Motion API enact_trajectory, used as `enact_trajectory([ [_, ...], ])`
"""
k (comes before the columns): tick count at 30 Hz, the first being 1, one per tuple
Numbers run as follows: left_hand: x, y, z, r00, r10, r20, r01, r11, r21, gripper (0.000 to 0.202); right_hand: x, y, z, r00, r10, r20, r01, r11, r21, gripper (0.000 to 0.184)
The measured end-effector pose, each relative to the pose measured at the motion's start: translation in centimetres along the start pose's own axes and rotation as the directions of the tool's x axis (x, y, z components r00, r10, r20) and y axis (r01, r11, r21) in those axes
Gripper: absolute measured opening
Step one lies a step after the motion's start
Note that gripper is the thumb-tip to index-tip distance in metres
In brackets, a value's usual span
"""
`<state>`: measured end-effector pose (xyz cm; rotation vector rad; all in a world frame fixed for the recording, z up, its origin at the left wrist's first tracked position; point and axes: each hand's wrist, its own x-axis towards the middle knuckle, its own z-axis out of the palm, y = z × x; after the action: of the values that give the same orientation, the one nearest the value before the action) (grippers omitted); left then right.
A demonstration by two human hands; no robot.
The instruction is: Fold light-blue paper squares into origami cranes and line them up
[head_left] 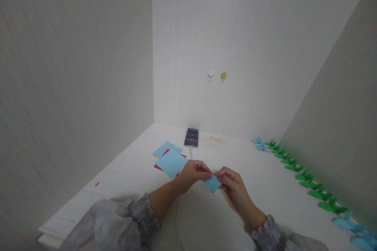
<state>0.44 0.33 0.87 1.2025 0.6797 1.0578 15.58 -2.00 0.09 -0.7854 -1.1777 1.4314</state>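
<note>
A small folded light-blue paper piece (212, 183) is held between both hands above the white table (123, 172). My left hand (194, 173) pinches its upper left edge, fingers closed, a ring showing on one finger. My right hand (232, 184) pinches its right side, fingers curled. Both wrists come out of grey patterned sleeves at the bottom of the view.
Loose light-blue sheets (171, 161) lie over red sheets (159, 167) behind my left hand. A phone (191, 137) with a cable stands near the back wall. A row of folded green paper figures (306, 180) and blue ones (356, 231) lines the right wall. Two hooks (217, 75) hang on the wall.
</note>
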Motion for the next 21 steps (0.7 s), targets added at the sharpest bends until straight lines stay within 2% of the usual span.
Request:
enact_trajectory([
  [4,0.3,-0.5,-0.3,0.998,0.062,0.001,-0.062,0.99,0.13,0.021,0.3,0.1,0.1,1.0,0.024,-0.007,-0.024,0.998,-0.054,0.016],
  [9,0.2,-1.1,-0.9,0.992,0.126,0.023,-0.127,0.947,0.296,0.023,0.9,1.0,0.0,0.988,0.153,0.015,-0.148,0.975,-0.163,0.027],
  [13,0.3,-1.4,-1.1,0.989,0.137,0.053,-0.146,0.927,0.344,0.032,1.1,1.4,-0.2,0.996,0.092,-0.016,-0.093,0.955,-0.281,0.027],
  [16,0.7,-1.9,-1.1,0.996,0.088,0.018,-0.089,0.949,0.302,0.039,1.1,1.4,-0.3,0.999,-0.004,-0.053,-0.017,0.924,-0.382,0.026],
  [19,1.0,-2.2,-0.9,0.998,-0.058,-0.016,0.06,0.959,0.275,0.029,1.1,1.4,-0.2,0.996,-0.042,-0.076,0.005,0.9,-0.437,0.024],
  [21,1.0,-2.2,-0.9,0.995,-0.098,-0.03,0.103,0.952,0.287,0.026,1.1,1.5,0.0,0.996,-0.043,-0.076,0.004,0.896,-0.444,0.022],
])
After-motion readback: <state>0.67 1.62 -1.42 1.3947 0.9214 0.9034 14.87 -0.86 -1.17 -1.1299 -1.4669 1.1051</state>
